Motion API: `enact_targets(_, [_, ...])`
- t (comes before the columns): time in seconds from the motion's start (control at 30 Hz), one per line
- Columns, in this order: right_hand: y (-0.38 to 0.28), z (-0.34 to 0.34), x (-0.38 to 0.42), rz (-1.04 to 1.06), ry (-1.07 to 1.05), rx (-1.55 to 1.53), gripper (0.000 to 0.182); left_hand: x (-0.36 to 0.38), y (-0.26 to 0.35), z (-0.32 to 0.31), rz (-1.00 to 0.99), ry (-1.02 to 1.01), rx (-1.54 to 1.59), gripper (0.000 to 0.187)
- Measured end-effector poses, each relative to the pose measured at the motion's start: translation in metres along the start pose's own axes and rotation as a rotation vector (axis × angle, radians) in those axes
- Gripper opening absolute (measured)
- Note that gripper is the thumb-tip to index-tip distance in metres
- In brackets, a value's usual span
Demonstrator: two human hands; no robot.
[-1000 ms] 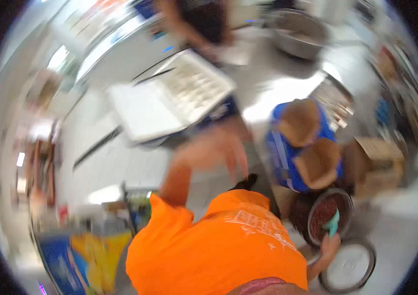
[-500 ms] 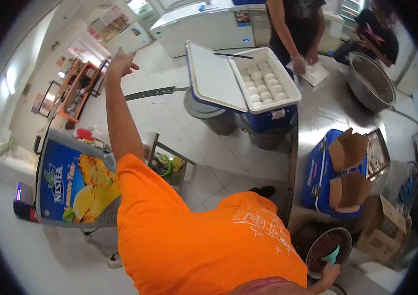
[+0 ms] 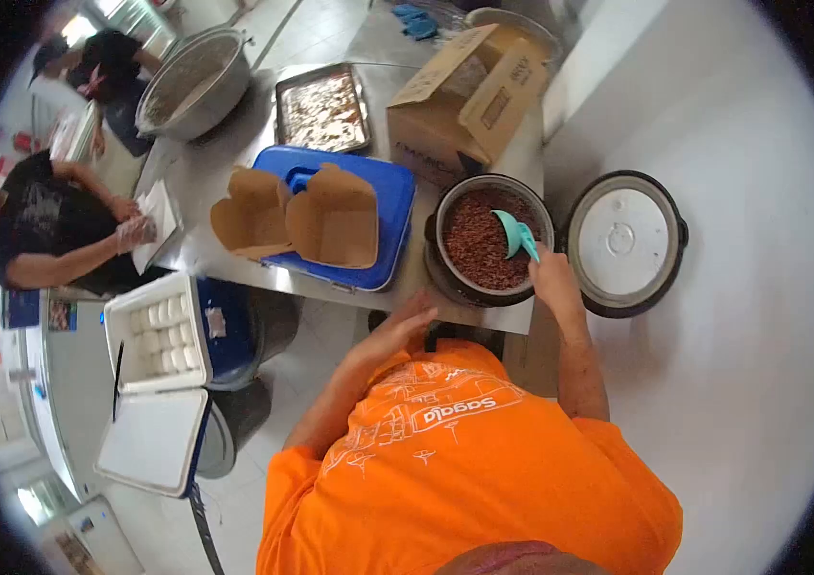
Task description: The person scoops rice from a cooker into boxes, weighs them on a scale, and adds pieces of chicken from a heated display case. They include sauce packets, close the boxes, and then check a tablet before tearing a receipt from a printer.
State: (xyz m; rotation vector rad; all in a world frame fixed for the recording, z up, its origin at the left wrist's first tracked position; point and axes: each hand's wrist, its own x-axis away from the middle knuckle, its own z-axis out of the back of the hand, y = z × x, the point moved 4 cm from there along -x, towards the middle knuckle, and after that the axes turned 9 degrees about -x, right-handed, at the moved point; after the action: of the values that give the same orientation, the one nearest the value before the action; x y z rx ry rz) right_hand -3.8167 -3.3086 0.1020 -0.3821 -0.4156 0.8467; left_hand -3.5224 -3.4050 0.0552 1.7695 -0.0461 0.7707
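My right hand [image 3: 550,272] grips the handle of a teal rice scoop [image 3: 512,235]. The scoop's head rests on reddish-brown cooked rice [image 3: 474,241] in a rice cooker pot [image 3: 435,240] at the table's front corner. My left hand [image 3: 409,324] is open, fingers stretched out, in front of my body near the table edge and holding nothing. Just beyond it, two brown paper food boxes [image 3: 333,225] with raised flaps stand open on a blue cooler [image 3: 397,211].
The cooker's lid [image 3: 621,243] is swung open to the right. Behind stand a cardboard box [image 3: 469,96], a foil-lined tray [image 3: 322,107] and a large metal pot [image 3: 194,84]. A person's gloved hand [image 3: 136,232] works at left, near an open cooler [image 3: 158,331] of white rounded pieces.
My view has swung right, from the room to the table. My left arm has come down from its outstretched position to my front. My right hand still holds the scoop in the rice.
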Motion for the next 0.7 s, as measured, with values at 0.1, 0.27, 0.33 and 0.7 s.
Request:
enact_targets(0.1, [0.000,-0.005,-0.001,0.065,0.031,-0.107,0.028,-0.049,0.009,-0.019,-0.197,0.085,0.045,0.091])
enact_targets(0.27, [-0.016,-0.026,-0.015,0.113,-0.114,-0.200,0.023,-0.075,-0.013,-0.011,-0.226,0.044,-0.256,0.102])
enact_targets(0.33, [-0.026,-0.038,-0.014,0.081,-0.038,-0.158,0.025,-0.074,-0.008,-0.010,-0.199,-0.012,-0.244,0.103])
enact_targets(0.7, [0.014,-0.011,-0.004,-0.279,-0.234,-0.562,0.030,0.023,0.057,0.014,-0.064,-0.091,-0.339,0.081])
